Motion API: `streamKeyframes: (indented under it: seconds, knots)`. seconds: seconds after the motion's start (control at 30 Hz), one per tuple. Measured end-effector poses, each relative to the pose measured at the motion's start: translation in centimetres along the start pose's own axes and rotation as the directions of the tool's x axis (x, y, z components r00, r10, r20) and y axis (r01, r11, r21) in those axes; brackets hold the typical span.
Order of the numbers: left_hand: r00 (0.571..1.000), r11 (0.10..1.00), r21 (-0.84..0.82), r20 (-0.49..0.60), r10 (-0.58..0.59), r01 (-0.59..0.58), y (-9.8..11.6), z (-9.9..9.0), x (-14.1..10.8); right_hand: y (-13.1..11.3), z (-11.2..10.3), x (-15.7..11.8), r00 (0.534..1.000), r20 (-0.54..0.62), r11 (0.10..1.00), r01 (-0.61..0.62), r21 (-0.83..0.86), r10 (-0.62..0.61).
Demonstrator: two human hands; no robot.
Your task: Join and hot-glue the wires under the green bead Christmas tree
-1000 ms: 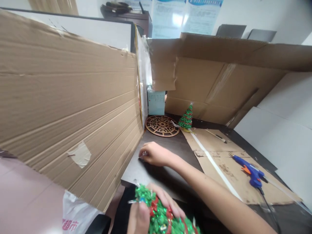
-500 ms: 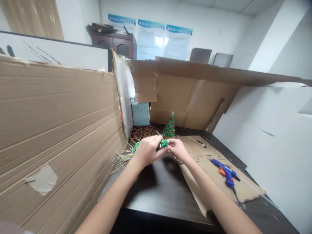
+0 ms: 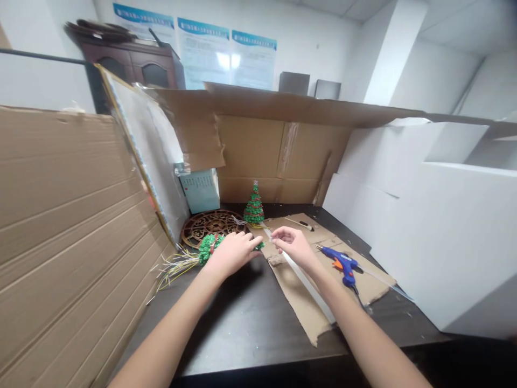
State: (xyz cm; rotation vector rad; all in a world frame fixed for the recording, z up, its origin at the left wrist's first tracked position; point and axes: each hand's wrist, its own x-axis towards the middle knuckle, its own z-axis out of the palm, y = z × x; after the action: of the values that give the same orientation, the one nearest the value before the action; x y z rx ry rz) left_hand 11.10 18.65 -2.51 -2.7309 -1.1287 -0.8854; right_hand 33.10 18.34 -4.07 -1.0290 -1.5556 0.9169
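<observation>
My left hand (image 3: 236,250) is closed around a small green beaded Christmas tree (image 3: 208,247) with red trim. The tree lies on its side, its bare white and yellow wires (image 3: 175,267) fanning out to the left and its tip poking out past my fingers on the right. A little apart from that tip, my right hand (image 3: 295,247) has thumb and fingers pinched together over the cardboard sheet (image 3: 297,299); whatever they hold is too small to make out. A second beaded Christmas tree (image 3: 254,207) stands upright behind my hands.
A blue glue gun (image 3: 341,264) rests on the cardboard sheet, near a brush-like stick (image 3: 299,223) and a long white strip (image 3: 309,283). Behind my left hand lies a brown openwork disc (image 3: 214,222), with a pale blue box (image 3: 200,191) beyond. Cardboard walls (image 3: 258,145) border the table.
The view has swung right. My right hand has come away from the tip of the held tree and now hovers to its right. My left hand still grips the tree.
</observation>
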Motion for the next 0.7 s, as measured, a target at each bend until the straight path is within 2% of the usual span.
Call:
streamKeyframes:
  seconds: [0.13,0.3,0.57,0.7]
  knots:
    - [0.996,0.993,0.11,0.078,0.04,-0.049,-0.3,1.5,-0.3,1.5,-0.7,-1.0,0.999,0.033,0.996,-0.04,-0.075,0.043]
    - [0.975,0.957,0.27,0.216,0.051,-0.11,-0.1,2.3,-0.5,2.9,-0.1,-1.3,0.995,0.092,0.978,-0.023,-0.207,0.043]
    - [0.95,0.89,0.414,0.308,0.059,-0.19,0.8,1.9,-0.9,2.2,0.3,-1.6,0.978,0.201,0.948,0.009,-0.319,0.058]
    - [0.946,0.887,0.422,0.319,0.049,-0.188,0.6,2.2,-1.0,2.0,0.0,-1.7,0.977,0.196,0.924,0.0,-0.383,0.082]
